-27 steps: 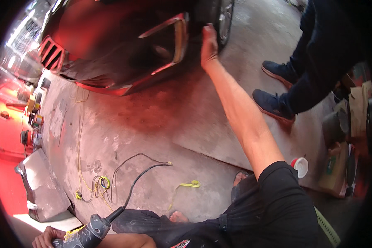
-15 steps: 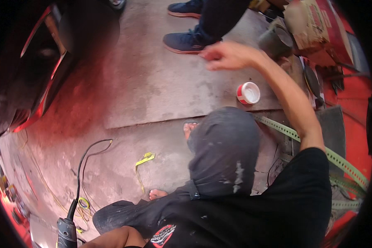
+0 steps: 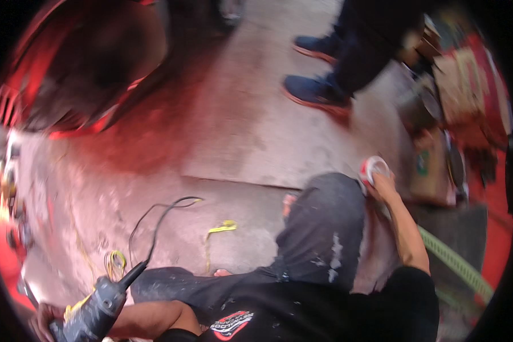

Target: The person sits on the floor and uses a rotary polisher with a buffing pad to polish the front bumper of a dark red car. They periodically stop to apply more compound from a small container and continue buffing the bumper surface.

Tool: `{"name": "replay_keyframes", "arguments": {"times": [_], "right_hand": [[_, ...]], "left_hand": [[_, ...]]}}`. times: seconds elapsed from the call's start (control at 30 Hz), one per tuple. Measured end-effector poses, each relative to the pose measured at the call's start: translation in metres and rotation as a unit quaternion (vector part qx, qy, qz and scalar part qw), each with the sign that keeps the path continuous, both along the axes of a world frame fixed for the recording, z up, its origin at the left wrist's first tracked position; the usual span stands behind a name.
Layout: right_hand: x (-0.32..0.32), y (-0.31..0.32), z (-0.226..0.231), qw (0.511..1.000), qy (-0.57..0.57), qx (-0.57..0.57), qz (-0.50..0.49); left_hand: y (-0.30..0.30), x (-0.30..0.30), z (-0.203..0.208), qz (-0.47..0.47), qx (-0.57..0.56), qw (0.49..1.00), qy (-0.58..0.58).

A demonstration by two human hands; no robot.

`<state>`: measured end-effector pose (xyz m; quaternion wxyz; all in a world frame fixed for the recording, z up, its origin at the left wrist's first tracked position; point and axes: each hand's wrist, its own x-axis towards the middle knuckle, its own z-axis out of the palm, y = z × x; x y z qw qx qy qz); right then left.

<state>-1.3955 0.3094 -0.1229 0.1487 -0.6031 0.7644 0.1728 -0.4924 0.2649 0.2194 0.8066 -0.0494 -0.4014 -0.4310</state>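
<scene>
At the lower left my left hand (image 3: 44,322) is closed around the rear part of a grey and black corded power tool (image 3: 101,308). The tool is tilted, with its black cord running up from the upper end; its working head cannot be seen. Beyond my bent knee, to the right, my right hand (image 3: 383,185) has its fingers closed on the near side of a small red and white tub (image 3: 376,166). The tub is open at the top and pale inside. Motion blurs the fingertips, and part of the tub is hidden behind them.
A person in dark trousers and blue shoes (image 3: 313,94) stands ahead. A dark, red-lit vehicle (image 3: 91,62) is at the upper left. Yellow tape (image 3: 222,227) lies on the concrete floor. Cardboard boxes (image 3: 473,85) and a green perforated metal strip (image 3: 456,259) are at the right.
My right hand has come back from near the person's shoe and taken hold of the tub. The power tool has tilted and come further into view with my left hand. The whole view has shifted.
</scene>
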Motion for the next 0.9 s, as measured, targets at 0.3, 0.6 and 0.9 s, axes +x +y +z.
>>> {"name": "replay_keyframes", "arguments": {"times": [0.3,0.6,0.9], "right_hand": [[0.019,-0.015,0.016,0.997,0.015,0.022,-0.072],[0.138,-0.169,0.109,0.772,-0.575,-0.197,-0.186],[0.316,-0.539,0.136,0.574,-0.768,-0.249,-0.136]], "left_hand": [[0.100,0.058,0.007,0.073,-0.066,0.995,0.028],[0.122,0.075,0.006,0.062,-0.089,0.994,0.034],[0.102,0.032,0.036,0.099,-0.158,0.978,-0.097]]}}
